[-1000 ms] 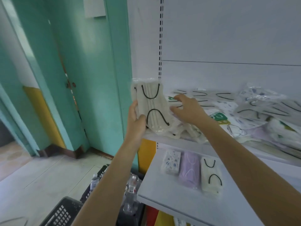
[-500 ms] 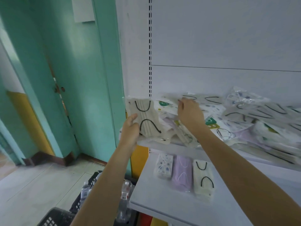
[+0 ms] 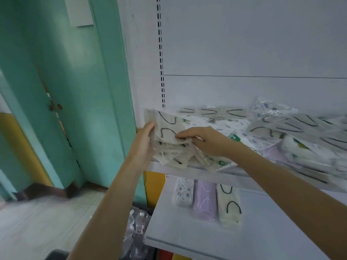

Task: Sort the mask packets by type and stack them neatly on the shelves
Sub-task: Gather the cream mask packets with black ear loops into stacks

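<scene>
My left hand (image 3: 144,141) holds a small stack of beige mask packets with black ear loops (image 3: 166,126) at the left end of the upper shelf (image 3: 189,174). My right hand (image 3: 208,140) pinches the lower edge of the front packet in that stack. A loose heap of mixed packets (image 3: 293,134), beige, patterned and lilac, covers the rest of the upper shelf. On the lower shelf (image 3: 187,233) lie three sorted piles side by side: a patterned packet (image 3: 183,192), a lilac packet (image 3: 204,200) and a beige packet (image 3: 229,205).
A teal wall and door frame (image 3: 105,91) stand left of the white shelving unit. Below the lower shelf's left corner sits a dark crate with plastic bottles (image 3: 137,226). Pale floor tiles (image 3: 37,222) stretch to the left.
My right hand has left the heap and come left to the beige stack in my left hand. The stack has dropped a little toward the shelf edge.
</scene>
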The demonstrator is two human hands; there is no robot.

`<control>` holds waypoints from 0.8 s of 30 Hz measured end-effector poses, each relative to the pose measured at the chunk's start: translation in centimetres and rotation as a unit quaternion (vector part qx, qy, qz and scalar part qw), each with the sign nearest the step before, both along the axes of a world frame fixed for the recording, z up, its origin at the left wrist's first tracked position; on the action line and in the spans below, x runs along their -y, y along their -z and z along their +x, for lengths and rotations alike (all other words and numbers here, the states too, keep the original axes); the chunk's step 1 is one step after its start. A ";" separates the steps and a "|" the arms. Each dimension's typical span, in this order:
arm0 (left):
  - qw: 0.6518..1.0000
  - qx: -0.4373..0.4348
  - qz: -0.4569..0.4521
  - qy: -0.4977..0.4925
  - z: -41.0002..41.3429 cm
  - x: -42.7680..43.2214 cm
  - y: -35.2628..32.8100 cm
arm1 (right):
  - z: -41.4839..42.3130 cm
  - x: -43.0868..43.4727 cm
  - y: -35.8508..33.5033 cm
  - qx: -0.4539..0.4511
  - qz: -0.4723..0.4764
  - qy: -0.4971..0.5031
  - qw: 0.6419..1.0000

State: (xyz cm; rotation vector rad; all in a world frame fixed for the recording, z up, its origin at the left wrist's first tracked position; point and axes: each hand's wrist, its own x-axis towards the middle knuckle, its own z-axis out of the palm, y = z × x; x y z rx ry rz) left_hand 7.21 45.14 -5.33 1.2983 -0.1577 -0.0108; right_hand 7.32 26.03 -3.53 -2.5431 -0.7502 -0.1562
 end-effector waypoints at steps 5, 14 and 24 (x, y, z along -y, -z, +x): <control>0.993 -0.004 0.108 -0.040 2.1 -0.5 0.4 | 1.0 0.6 -0.9 0.014 -0.049 -0.006 0.999; 0.991 0.053 0.075 -0.094 3.4 5.3 1.5 | 10.0 6.2 -1.1 -0.080 -0.140 0.304 0.939; 0.990 0.031 0.076 -0.114 4.0 5.4 3.0 | 11.7 7.0 -2.5 0.034 -0.121 0.361 0.924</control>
